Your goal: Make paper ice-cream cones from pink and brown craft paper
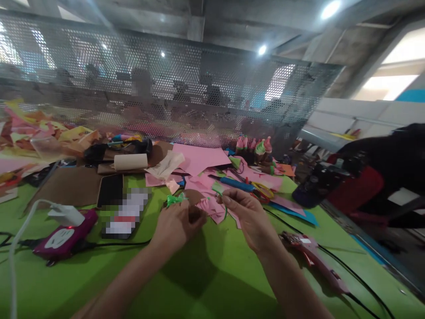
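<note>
My left hand [177, 219] is closed around a small paper craft piece, with pleated pink paper [207, 205] sticking out to the right and a brown part partly covered by the fingers. Bright green crinkled material [175, 200] shows at that hand's knuckles; whether it belongs to the piece I cannot tell. A thin green strip [217, 190] is pinched between the thumb and fingertips of my right hand [247, 215]. It curves down close beside the pink paper.
A pink glue gun [315, 261] lies right, its cable trailing. Scissors [264, 189], a blue-handled tool [235, 183] and pink sheets [202, 157] lie ahead. Left are a phone [128, 215], a purple power strip [64, 237] and paper scraps [49, 133]. A perforated metal screen [186, 88] stands behind.
</note>
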